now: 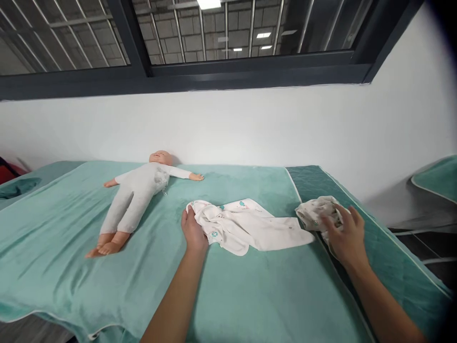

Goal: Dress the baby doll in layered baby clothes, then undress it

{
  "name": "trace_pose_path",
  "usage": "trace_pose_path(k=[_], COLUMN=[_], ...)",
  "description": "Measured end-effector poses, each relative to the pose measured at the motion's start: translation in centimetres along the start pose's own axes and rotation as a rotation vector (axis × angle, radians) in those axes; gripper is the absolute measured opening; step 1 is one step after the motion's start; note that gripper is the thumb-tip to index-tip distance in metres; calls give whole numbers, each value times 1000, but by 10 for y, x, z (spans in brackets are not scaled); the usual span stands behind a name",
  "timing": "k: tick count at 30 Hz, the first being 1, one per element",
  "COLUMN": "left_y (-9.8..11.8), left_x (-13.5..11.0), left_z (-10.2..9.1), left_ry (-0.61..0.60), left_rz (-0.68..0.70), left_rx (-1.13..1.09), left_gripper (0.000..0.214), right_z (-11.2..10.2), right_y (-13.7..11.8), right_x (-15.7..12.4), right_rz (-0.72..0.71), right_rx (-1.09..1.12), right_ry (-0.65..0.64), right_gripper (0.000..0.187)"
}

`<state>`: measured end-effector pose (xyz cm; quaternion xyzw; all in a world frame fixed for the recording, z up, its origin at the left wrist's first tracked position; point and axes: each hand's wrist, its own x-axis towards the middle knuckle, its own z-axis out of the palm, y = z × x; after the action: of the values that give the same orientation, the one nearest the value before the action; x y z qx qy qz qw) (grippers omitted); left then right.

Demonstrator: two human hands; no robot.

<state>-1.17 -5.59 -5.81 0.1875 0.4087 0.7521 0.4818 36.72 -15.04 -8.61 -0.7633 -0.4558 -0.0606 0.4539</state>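
My left hand [194, 233] grips the gathered end of a white baby garment [260, 228] with small teal prints. The garment lies stretched out to the right across the green bed cover, and its narrow end points toward the right hand. Over on the right, my right hand [346, 238] has its fingers curled on a crumpled white patterned cloth [316, 212], which looks like another piece of baby clothing. A baby doll [139, 183] with a white cloth body lies on its back at the left, arms spread, apart from both hands.
The light green cover [250, 295] spreads over the bed, with a darker green mat [385, 252] along its right side. Behind stands a white wall [228, 128] under a dark-framed window [250, 76] with metal bars. Another green padded edge [439, 178] juts in at far right.
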Motion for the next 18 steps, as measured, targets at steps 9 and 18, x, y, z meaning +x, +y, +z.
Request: trace_pose_path(k=[9, 18], left_y=[2, 4], left_x=[-3, -5], left_z=[0, 1], left_ry=[-45, -78], left_rz=[28, 35], left_rx=[16, -11], left_gripper=[33, 34], right_z=[23, 4], right_y=[-36, -20], right_x=[-10, -23], right_rz=[-135, -17], right_rx=[-315, -245], right_ry=[-246, -52], right_gripper=[43, 41])
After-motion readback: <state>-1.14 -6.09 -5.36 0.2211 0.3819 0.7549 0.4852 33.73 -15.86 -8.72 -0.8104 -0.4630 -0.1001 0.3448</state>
